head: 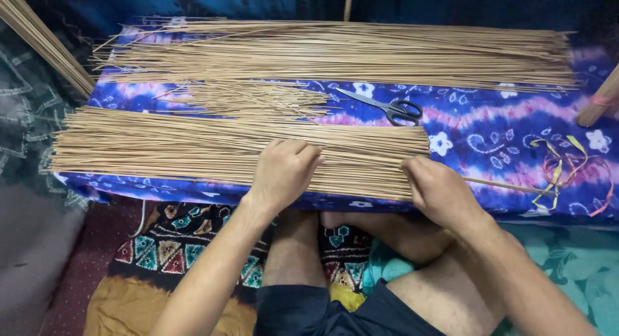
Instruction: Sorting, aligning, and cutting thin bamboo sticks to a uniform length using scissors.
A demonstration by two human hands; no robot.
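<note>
A wide layer of thin tan sticks (161,146) lies along the near edge of a low bench covered in blue and purple patterned cloth (490,126). My left hand (284,171) rests palm down on these sticks, fingers curled over them. My right hand (438,187) presses at the right end of the same layer, fingers closed against the stick tips. One stick (503,184) juts out to the right past that hand. A longer pile of sticks (348,52) lies across the far side of the bench.
Black-handled scissors (387,106) lie on the cloth between the piles. A small loose heap of short sticks (251,98) sits left of them. Yellow and red strings (567,165) lie at the right. Stick bundles lean at both edges (39,39). My crossed legs are below.
</note>
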